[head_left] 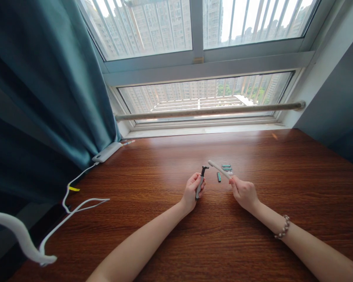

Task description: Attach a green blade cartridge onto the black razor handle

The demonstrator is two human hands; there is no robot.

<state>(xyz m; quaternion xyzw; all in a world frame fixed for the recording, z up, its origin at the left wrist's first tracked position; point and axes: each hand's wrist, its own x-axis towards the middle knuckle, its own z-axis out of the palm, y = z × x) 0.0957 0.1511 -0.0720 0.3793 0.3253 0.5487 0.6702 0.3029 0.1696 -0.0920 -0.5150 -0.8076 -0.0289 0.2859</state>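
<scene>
My left hand is closed around a grey and black razor handle, whose dark neck points up with no blade cartridge on it. Between the fingers of my right hand is a slim white toothbrush, its head tilted up and left, close to the razor's tip but seemingly apart from it. A single green and black razor cartridge lies on the table below the toothbrush. Several more cartridges sit grouped just behind it, partly covered by the brush.
The brown wooden table runs to the window sill. A white power strip lies at the back left by the blue curtain. White cables loop over the left edge. A metal rail crosses the window.
</scene>
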